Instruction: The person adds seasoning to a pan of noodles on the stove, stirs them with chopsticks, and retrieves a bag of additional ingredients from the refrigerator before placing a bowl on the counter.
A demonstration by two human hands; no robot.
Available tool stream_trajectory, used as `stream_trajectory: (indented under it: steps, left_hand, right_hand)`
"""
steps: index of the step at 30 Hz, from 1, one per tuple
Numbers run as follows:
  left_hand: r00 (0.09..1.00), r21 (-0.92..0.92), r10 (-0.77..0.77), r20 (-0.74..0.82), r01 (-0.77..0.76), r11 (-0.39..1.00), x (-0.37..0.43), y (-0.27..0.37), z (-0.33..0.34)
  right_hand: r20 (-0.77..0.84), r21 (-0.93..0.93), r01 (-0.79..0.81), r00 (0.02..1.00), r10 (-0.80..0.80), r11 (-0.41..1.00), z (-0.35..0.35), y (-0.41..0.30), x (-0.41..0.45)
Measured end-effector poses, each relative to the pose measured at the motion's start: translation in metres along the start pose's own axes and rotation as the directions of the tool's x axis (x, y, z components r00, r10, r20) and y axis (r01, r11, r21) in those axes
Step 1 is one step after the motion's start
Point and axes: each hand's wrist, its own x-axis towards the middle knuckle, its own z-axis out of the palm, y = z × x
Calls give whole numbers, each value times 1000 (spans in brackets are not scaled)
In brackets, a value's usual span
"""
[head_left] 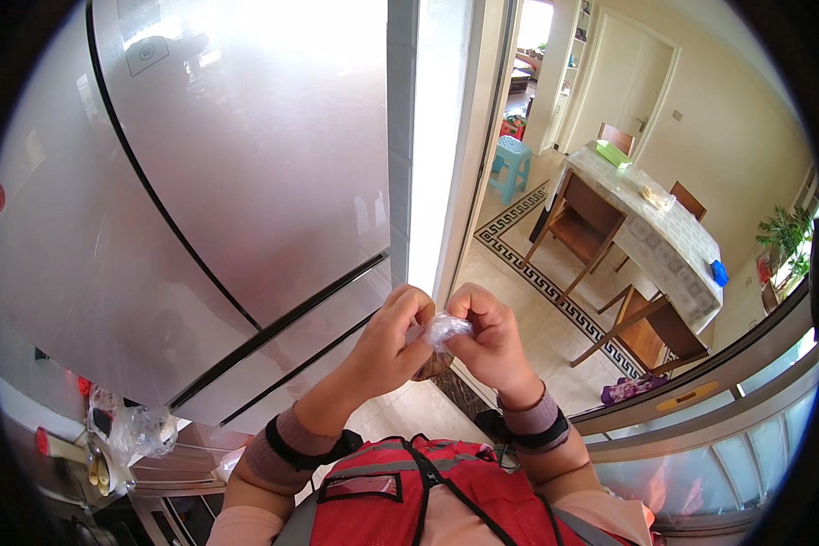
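Both my hands are raised in front of my chest, pinching the gathered neck of a clear plastic bag [443,330]. My left hand [397,338] grips one side of the crumpled film between thumb and curled fingers. On the other side, my right hand [486,334] has its thumb and index finger closed on the same plastic. Something brownish [435,366] hangs below the neck, mostly hidden behind my hands; I cannot tell what it is.
A large glossy refrigerator [259,150] stands ahead on the left. Right of it, a doorway frame [461,157] opens onto a dining table [662,225] with wooden chairs [590,215]. A counter at lower left holds plastic bags [140,430]. A sliding door [696,403] is at right.
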Motion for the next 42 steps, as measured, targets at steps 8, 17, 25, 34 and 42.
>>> stream_trajectory:
  steps: [8, 17, 25, 34, 42]
  left_hand:
    - [997, 110, 47, -63, -40, 993, 1, 4, 7]
    - [980, 124, 139, -145, -122, 985, 1, 11, 13]
    - [988, -75, -37, -147, 27, 997, 4, 10, 11]
    - [991, 137, -110, 78, 98, 986, 15, -11, 29]
    - [957, -240, -290, 7, 283, 928, 23, -25, 53]
  right_hand:
    - [-165, -124, 42, 984, -62, 991, 1, 10, -2]
    - [-238, -400, 40, 960, -145, 916, 12, -4, 3]
    - [-173, 162, -185, 962, 213, 969, -8, 6, -2]
    - [-35, 315, -295, 946, 321, 902, -32, -6, -5]
    - [-54, 264, -283, 950, 307, 922, -55, 8, -20]
